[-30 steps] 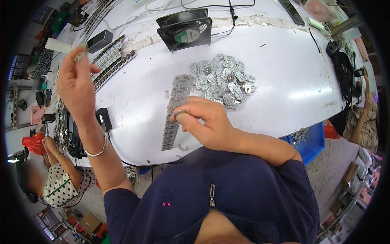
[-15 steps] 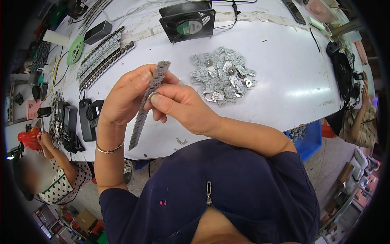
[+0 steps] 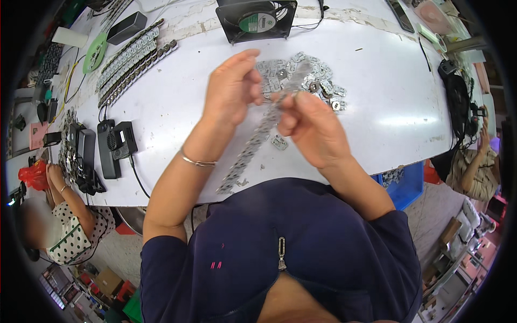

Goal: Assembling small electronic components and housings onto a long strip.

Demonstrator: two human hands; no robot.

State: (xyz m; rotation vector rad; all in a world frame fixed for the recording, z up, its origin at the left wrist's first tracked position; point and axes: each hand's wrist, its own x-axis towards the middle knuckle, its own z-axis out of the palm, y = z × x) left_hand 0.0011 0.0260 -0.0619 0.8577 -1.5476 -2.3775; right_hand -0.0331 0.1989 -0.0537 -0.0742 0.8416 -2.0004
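A long, narrow strip (image 3: 249, 151) of small metal pieces slants from over the pile down toward my chest, smeared by motion at its far end. My right hand (image 3: 319, 129) pinches it between thumb and fingers above its middle. On the left of the strip, my left hand (image 3: 230, 89) is off it, with loosely curled fingers, thumb apart, and nothing seen in it. Behind both hands spreads a pile of small silvery metal pieces (image 3: 327, 75), partly hidden by them. One loose metal piece (image 3: 279, 142) lies on the table beside my right hand.
A black fan (image 3: 256, 22) stands at the table's far side. Several finished-looking strips (image 3: 134, 67) lie side by side at the left, near a black power adapter (image 3: 109, 148). A blue bin (image 3: 405, 188) sits below the right edge. Other people work at left and right.
My left hand has let go of the strip and moved right and away from me. The right hand has carried the strip rightward, and a loose piece now shows on the table.
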